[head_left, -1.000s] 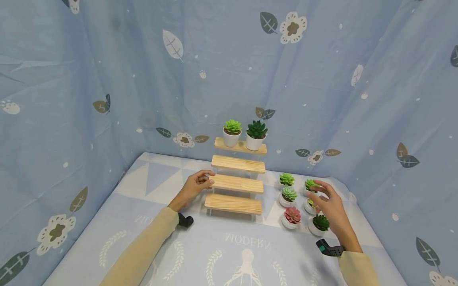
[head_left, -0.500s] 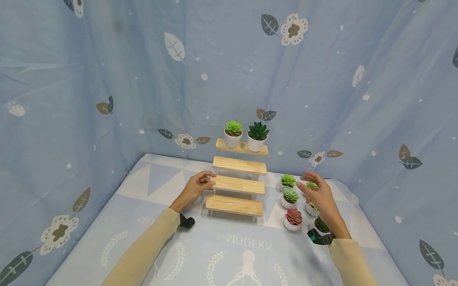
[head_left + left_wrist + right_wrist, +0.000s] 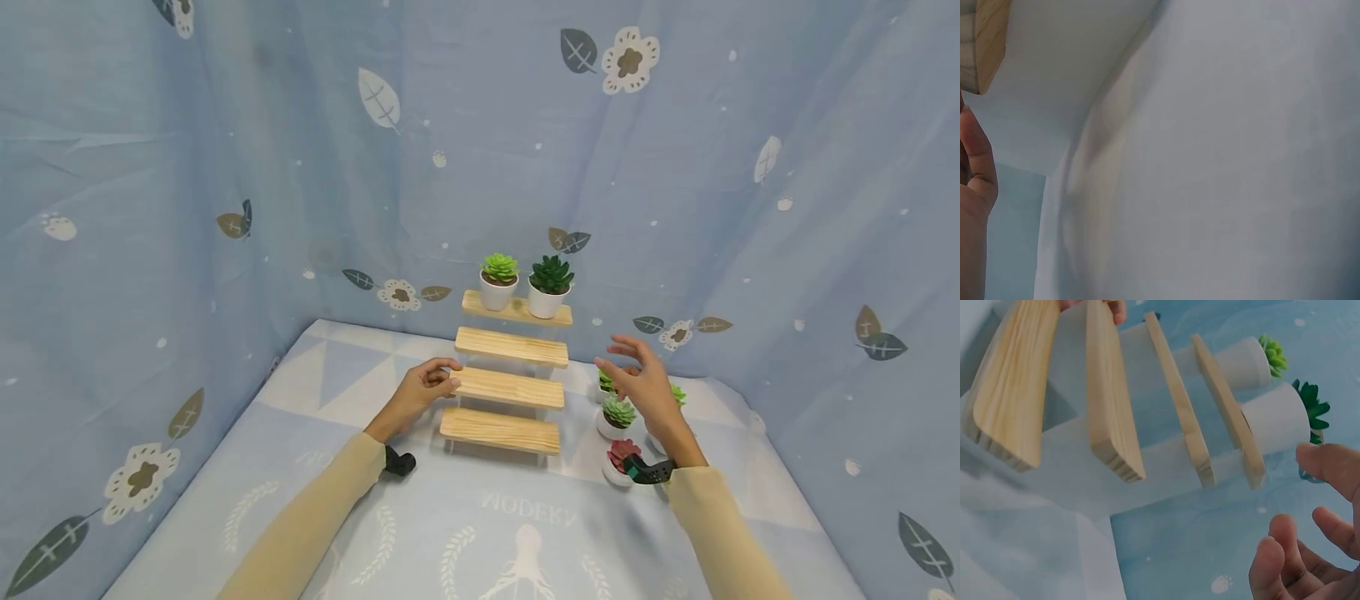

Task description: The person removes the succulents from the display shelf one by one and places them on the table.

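Observation:
A tiered wooden display stand (image 3: 501, 427) stands mid-table. My left hand (image 3: 416, 396) holds the left end of its second-lowest shelf (image 3: 510, 387), thumb and fingers on either side of the board. On the top shelf sit a bright green succulent (image 3: 498, 283) and a dark green succulent (image 3: 551, 287), both in white pots. My right hand (image 3: 647, 387) is raised to the right of the stand, fingers curved and apart with nothing between them. Below it are a pale green succulent (image 3: 618, 413) and a pink-red succulent (image 3: 621, 457), the latter partly covered by the wrist.
Another bright green succulent (image 3: 605, 383) shows behind the right hand's fingers, and one more green succulent (image 3: 678, 395) shows beyond that hand. Other pots there are hidden by the right arm. A blue patterned curtain (image 3: 480, 125) closes off the back and both sides.
My right hand has moved left from over the outer succulents toward the stand, now covering part of the inner ones. The left hand keeps its hold on the shelf. The view has shifted slightly.

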Demonstrator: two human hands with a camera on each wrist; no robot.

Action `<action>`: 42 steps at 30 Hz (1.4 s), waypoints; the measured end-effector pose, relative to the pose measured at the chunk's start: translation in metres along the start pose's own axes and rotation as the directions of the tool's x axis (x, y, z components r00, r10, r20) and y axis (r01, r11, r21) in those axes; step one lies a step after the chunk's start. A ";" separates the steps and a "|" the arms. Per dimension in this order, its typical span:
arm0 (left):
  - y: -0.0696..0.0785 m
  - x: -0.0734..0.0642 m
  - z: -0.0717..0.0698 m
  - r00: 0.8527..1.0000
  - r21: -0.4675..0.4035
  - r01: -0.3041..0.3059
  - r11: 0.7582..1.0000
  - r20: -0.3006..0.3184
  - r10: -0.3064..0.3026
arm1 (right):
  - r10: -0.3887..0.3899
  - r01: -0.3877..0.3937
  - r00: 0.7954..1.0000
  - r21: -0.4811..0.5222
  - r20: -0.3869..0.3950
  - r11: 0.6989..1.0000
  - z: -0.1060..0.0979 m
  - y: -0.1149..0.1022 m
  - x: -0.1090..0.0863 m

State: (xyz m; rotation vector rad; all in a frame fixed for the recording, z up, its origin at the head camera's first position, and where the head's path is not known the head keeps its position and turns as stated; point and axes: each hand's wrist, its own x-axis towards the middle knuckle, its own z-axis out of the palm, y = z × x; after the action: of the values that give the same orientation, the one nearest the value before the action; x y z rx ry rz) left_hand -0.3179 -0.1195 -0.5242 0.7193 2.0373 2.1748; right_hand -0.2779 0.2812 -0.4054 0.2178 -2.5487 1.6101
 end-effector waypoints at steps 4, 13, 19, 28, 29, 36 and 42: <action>-0.002 0.001 0.001 1.000 -0.006 0.002 1.000 -0.001 -0.002 | -0.011 0.010 1.000 0.042 0.026 0.999 0.008 -0.006 0.008; -0.001 0.000 0.001 1.000 0.002 -0.010 1.000 -0.006 0.010 | -0.029 0.028 0.999 0.030 0.020 0.999 0.026 -0.017 0.028; 0.002 -0.001 0.002 1.000 -0.001 -0.010 1.000 -0.006 0.010 | -0.062 0.062 0.998 0.033 0.005 0.998 0.036 -0.025 0.041; 0.005 0.001 0.004 1.000 -0.007 -0.003 1.000 -0.002 0.002 | -0.065 0.065 0.998 0.055 -0.010 0.996 0.047 -0.038 0.058; 0.005 0.001 0.004 1.000 -0.008 -0.001 1.000 -0.002 0.001 | -0.062 0.063 0.998 0.063 -0.010 0.996 0.048 -0.039 0.059; 0.005 0.000 0.004 1.000 0.015 0.003 1.000 -0.011 -0.003 | -0.051 0.049 0.999 0.120 0.008 0.992 0.054 -0.045 0.070; 0.004 -0.001 0.004 1.000 0.014 0.005 1.000 -0.013 -0.005 | -0.005 0.001 1.000 0.175 0.022 0.985 0.059 -0.051 0.082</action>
State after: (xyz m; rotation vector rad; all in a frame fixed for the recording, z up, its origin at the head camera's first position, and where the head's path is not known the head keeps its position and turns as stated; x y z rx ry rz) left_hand -0.3146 -0.1169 -0.5203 0.7027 2.0608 2.1703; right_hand -0.3500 0.2018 -0.3706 0.2576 -2.4217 1.8412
